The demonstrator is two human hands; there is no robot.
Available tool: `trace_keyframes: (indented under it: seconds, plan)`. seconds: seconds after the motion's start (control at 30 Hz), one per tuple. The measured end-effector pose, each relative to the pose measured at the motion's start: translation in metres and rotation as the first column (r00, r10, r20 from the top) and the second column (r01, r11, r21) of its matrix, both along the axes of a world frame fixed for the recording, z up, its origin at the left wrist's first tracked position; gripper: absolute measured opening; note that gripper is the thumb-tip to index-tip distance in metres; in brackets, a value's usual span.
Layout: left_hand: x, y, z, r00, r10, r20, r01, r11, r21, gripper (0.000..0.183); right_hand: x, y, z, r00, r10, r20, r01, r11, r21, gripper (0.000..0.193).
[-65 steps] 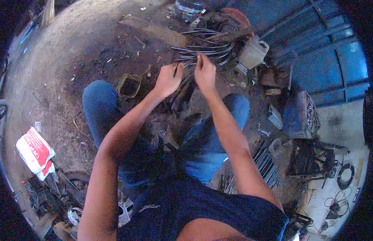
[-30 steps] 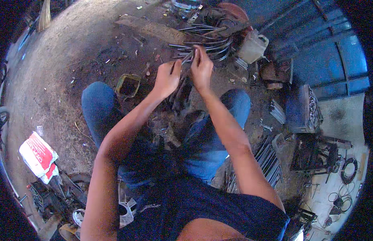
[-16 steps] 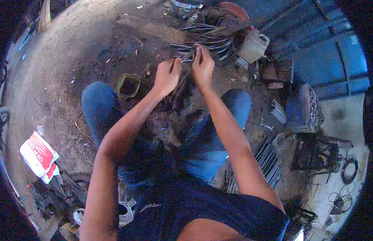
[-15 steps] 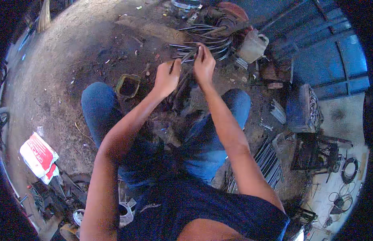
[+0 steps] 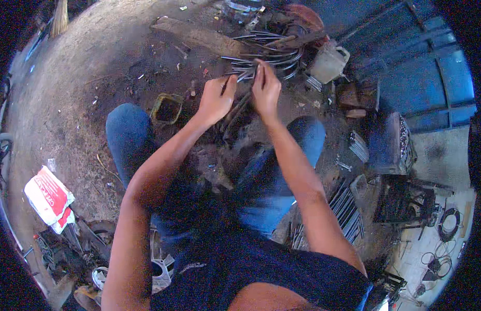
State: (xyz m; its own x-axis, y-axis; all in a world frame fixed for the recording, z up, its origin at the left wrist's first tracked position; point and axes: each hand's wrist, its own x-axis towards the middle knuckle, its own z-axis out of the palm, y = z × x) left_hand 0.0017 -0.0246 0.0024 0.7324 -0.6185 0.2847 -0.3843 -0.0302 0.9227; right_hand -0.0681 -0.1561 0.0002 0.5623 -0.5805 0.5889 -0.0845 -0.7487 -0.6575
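My left hand [image 5: 218, 97] is closed, its fingers curled in front of my knees. Just to its right, my right hand [image 5: 266, 90] is closed too, with thumb and fingers pressed together. A small gap separates the hands. What each one grips is hidden by the fingers and blurred; something thin and dark shows at the fingertips. Right behind the hands lies a pile of curved metal rods [image 5: 289, 56], some of their ends reaching toward my fingers. Below the hands, between my legs, dark long shapes lie on the ground, too dim to name.
A cut-open container [image 5: 158, 111] with dark contents stands by my left knee. A wooden plank [image 5: 199, 35] lies ahead, and a whitish jerrycan [image 5: 328, 63] stands beside the rods. Straight rods [image 5: 346, 207] lie at right, a red-and-white bag [image 5: 49, 197] at left. Blue metal sheeting [image 5: 416, 62] borders the right.
The view has shifted slightly. Both hands stay closed at nearly the same place, with a small shift at the fingers.
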Motion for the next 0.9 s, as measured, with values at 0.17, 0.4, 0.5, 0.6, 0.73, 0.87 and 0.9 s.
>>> trace_keyframes:
  seconds: [0.17, 0.4, 0.5, 0.6, 0.73, 0.87, 0.9]
  plan:
    - [-0.007, -0.002, -0.001, 0.999, -0.015, -0.041, 0.016, 1.000, 0.017, 0.035, 0.002, -0.040, -0.016, 0.993, -0.006, 0.115, -0.038, 0.927, 0.374, 0.024]
    - [0.001, -0.013, -0.018, 0.920, -0.134, -0.368, 0.148, 0.989, 0.011, 0.035, 0.006, -0.010, -0.013, 0.978, -0.036, 0.205, -0.057, 0.902, 0.428, 0.024]
    - [0.001, -0.017, -0.025, 0.855, -0.111, -0.507, 0.077, 0.993, -0.087, 0.036, -0.003, 0.038, 0.013, 0.999, 0.042, 0.007, -0.043, 0.960, 0.278, 0.023]
    - [-0.003, -0.014, -0.017, 0.971, 0.009, -0.237, -0.045, 0.988, -0.146, 0.037, -0.004, 0.029, 0.010, 0.993, 0.118, -0.015, -0.118, 0.993, -0.021, 0.023]
    - [-0.005, -0.010, 0.000, 0.991, -0.030, -0.130, 0.038, 0.997, 0.059, 0.039, -0.002, -0.014, 0.018, 0.996, 0.011, -0.088, -0.024, 0.987, -0.156, 0.024]
    - [0.000, 0.000, -0.010, 0.999, 0.039, -0.025, -0.038, 0.999, 0.016, 0.037, -0.013, 0.036, 0.003, 0.980, 0.162, -0.112, -0.177, 0.975, -0.135, 0.032]
    - [0.001, -0.001, -0.015, 0.995, 0.078, 0.057, -0.072, 0.993, -0.090, 0.037, -0.014, 0.043, 0.002, 0.975, 0.208, -0.073, -0.220, 0.945, -0.241, 0.029]
